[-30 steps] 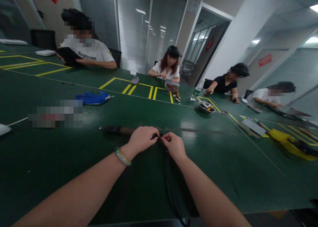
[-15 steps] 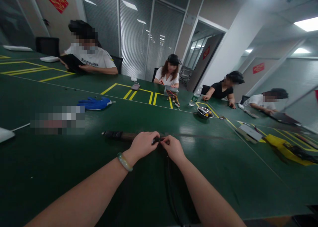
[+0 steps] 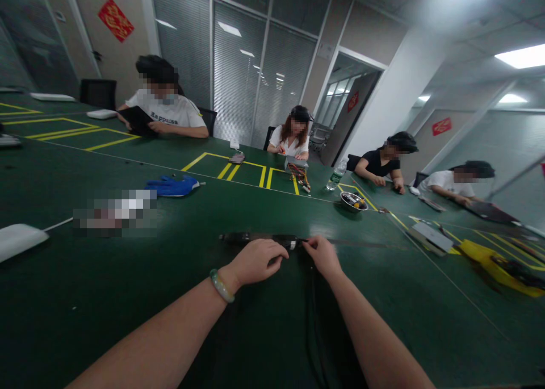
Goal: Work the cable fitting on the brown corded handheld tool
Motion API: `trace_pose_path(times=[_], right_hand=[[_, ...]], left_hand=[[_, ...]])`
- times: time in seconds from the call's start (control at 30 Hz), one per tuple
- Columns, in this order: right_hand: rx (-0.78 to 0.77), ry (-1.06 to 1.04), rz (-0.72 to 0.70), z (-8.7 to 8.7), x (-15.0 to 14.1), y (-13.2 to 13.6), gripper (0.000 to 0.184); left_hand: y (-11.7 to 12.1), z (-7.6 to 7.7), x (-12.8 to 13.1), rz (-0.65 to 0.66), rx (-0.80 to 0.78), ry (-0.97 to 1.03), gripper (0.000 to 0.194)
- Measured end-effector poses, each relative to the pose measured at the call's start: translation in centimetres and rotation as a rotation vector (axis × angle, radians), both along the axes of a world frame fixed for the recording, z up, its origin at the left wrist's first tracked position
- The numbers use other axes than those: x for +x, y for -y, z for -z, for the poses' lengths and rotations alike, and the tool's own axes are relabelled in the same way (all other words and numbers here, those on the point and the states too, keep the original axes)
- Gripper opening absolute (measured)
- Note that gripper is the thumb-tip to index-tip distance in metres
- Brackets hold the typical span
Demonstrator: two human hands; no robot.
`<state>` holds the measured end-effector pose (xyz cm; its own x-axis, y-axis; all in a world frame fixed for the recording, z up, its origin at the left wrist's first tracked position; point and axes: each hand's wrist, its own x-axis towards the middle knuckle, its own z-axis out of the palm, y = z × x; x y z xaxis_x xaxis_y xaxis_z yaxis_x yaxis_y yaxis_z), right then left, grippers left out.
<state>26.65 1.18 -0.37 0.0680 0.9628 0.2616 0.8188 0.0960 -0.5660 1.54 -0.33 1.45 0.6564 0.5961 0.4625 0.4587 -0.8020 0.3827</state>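
A long, narrow dark object (image 3: 240, 239) lies crosswise on the green table, with a black end and a small pale patch near my right fingers. Its kind I cannot make out. My left hand (image 3: 259, 259), a bangle at its wrist, rests just in front of it with curved fingers apart from the thumb and nothing seen between them. Thumb and fingers of my right hand (image 3: 323, 254) pinch the thin black right-hand end of the object. A black cord (image 3: 313, 315) runs down toward me beneath that hand.
A blue glove (image 3: 172, 187) and a white box-like device (image 3: 19, 241) lie left. Ahead stand a metal bowl (image 3: 354, 203) of small parts, a water bottle (image 3: 336, 176) and a grey box with wires (image 3: 297, 164). A yellow bag (image 3: 485, 261) lies right. Several people sit opposite.
My left hand has loosened from the black piece and drawn slightly back. The dark object and both hands now appear farther right in view. The head view has also shifted.
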Motion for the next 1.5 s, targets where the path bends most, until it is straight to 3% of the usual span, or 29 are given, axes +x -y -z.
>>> trace_pose_path(times=[0.13,0.27,0.4,0.5,0.63,0.87,1.07,1.2,1.33,1.43,1.5], right_hand=[[-0.041,0.014,0.268,-0.6,9.0,2.5,0.018],[-0.113,0.051,0.603,-0.8,18.3,8.1,0.027],[-0.202,0.091,0.928,0.6,25.6,14.1,0.038],[-0.215,0.154,1.056,2.2,28.7,17.1,0.041],[-0.204,0.164,1.114,3.1,28.3,18.9,0.047],[-0.254,0.185,1.079,2.1,24.0,19.0,0.067],[-0.243,0.153,1.073,2.1,23.8,19.3,0.067],[-0.068,0.285,1.010,2.6,24.1,19.3,0.056],[0.072,0.402,1.049,2.2,24.6,16.7,0.057],[-0.098,0.291,1.048,1.6,25.3,13.5,0.082],[-0.244,0.206,1.033,1.3,26.0,11.8,0.087]], left_hand=[[-0.1,0.4,0.0,0.095,-0.077,-0.063,0.023],[-0.2,0.3,0.1,0.127,-0.126,-0.069,0.022],[-0.2,0.3,0.0,0.131,-0.147,-0.080,0.020],[-0.4,0.7,0.1,0.132,-0.150,-0.084,0.020],[-0.6,1.0,0.2,0.132,-0.144,-0.082,0.019],[-0.7,1.0,0.3,0.148,-0.155,-0.094,0.020],[-0.7,1.1,0.3,0.148,-0.160,-0.083,0.020],[-0.5,0.9,0.2,0.157,-0.164,-0.081,0.019],[-0.3,0.8,0.3,0.186,-0.172,-0.090,0.019],[-0.3,0.8,0.3,0.195,-0.171,-0.099,0.019],[-0.3,0.8,0.3,0.199,-0.164,-0.099,0.019]])
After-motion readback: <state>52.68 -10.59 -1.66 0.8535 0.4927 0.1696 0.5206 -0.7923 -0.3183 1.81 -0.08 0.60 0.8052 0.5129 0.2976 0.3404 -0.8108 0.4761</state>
